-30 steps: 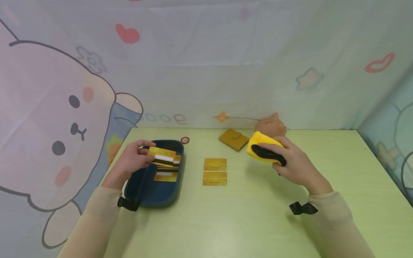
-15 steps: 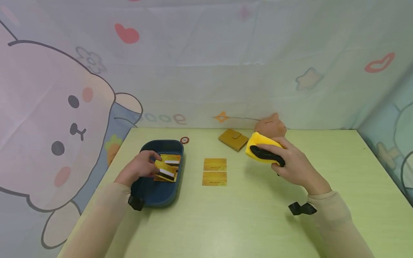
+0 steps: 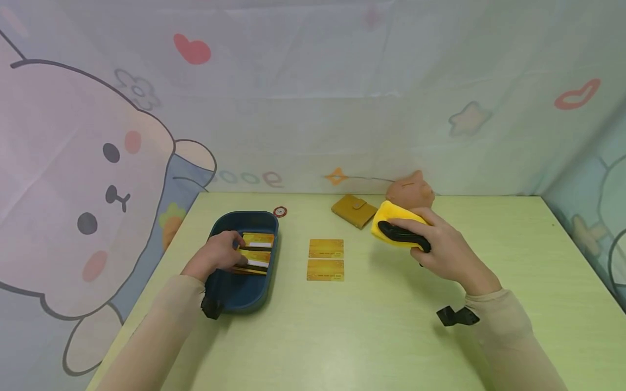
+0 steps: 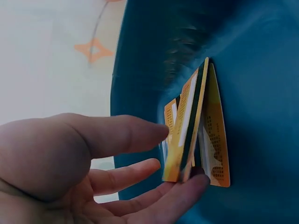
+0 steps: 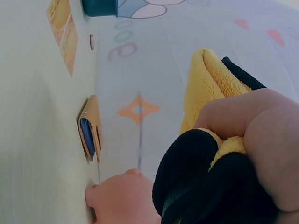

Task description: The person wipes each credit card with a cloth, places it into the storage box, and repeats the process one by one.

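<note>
In the head view my left hand (image 3: 217,252) reaches into a dark blue bin (image 3: 230,293) at the left. It pinches a yellow bank card (image 4: 187,126) by its near end, striped side showing; the thumb is at one face and a fingertip at the lower edge. This card overlaps other yellow cards (image 3: 259,239) on the bin's floor. My right hand (image 3: 447,250), raised over the table, grips a folded yellow-and-black cloth (image 3: 391,220). The right wrist view shows the plush yellow side (image 5: 205,86) bunched beside the thumb.
Two yellow cards (image 3: 326,259) lie one above the other mid-table. Behind them are a tan snap wallet (image 3: 354,211), a pink piggy bank (image 3: 408,190) and a red-and-white chip (image 3: 280,212) near the bin. A printed curtain (image 3: 313,108) hangs along the back edge.
My left hand has moved right and down inside the bin, lowering the pinched card onto the others. My right hand with the cloth has barely shifted.
</note>
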The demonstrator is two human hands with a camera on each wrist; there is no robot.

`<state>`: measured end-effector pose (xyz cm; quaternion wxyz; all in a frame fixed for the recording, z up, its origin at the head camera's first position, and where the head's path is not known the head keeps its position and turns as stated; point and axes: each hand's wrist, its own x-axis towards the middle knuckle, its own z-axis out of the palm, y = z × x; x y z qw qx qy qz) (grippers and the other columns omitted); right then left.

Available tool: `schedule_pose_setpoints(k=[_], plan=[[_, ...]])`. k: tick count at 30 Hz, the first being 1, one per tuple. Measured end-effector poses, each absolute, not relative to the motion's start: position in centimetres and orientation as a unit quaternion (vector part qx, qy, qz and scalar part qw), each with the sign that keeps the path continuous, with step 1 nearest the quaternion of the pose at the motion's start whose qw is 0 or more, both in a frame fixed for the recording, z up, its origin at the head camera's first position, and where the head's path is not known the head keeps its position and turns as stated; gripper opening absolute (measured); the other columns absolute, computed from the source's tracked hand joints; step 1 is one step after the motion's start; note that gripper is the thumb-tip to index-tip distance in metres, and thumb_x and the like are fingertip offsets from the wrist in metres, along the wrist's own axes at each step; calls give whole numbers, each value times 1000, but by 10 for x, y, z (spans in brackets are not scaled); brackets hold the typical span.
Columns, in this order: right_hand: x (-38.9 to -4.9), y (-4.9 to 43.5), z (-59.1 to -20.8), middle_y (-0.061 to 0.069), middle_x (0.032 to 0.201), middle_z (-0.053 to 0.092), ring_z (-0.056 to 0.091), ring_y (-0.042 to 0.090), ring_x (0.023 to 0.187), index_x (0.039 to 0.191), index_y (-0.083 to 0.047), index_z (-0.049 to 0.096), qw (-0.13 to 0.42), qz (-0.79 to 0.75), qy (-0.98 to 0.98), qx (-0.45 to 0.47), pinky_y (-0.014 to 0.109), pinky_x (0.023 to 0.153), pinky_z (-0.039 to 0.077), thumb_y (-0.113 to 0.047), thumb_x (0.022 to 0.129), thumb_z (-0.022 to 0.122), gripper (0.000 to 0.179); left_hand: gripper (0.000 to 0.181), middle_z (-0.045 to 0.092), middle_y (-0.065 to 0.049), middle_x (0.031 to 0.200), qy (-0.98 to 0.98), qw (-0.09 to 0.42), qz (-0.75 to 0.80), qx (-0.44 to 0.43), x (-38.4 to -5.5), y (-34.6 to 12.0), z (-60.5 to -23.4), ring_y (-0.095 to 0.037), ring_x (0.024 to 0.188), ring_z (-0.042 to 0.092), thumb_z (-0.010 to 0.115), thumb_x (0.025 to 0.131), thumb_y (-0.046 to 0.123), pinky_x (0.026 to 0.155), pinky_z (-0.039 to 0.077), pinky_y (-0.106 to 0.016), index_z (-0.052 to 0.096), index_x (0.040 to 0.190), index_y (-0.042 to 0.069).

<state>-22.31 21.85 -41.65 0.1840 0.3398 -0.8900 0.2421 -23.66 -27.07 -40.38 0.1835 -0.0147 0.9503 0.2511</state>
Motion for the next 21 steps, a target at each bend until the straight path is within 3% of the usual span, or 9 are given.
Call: schedule_pose_setpoints(k=[17, 21], plan=[[-223, 216, -415, 13, 140, 57, 63, 34, 108, 139, -22, 67, 193, 249, -884, 344, 50, 77, 59, 14, 73, 80, 76, 52, 62, -24, 122, 943, 202, 262, -18, -236, -269, -399, -32, 89, 71, 71, 97, 15, 72, 63, -37, 55, 142, -5], [-223, 216, -416, 13, 140, 57, 63, 34, 108, 140, -23, 66, 194, 251, -882, 348, 50, 76, 59, 15, 73, 80, 78, 51, 60, -27, 129, 940, 207, 269, -21, -237, -269, -400, -33, 90, 72, 70, 98, 14, 72, 64, -38, 54, 142, -5]])
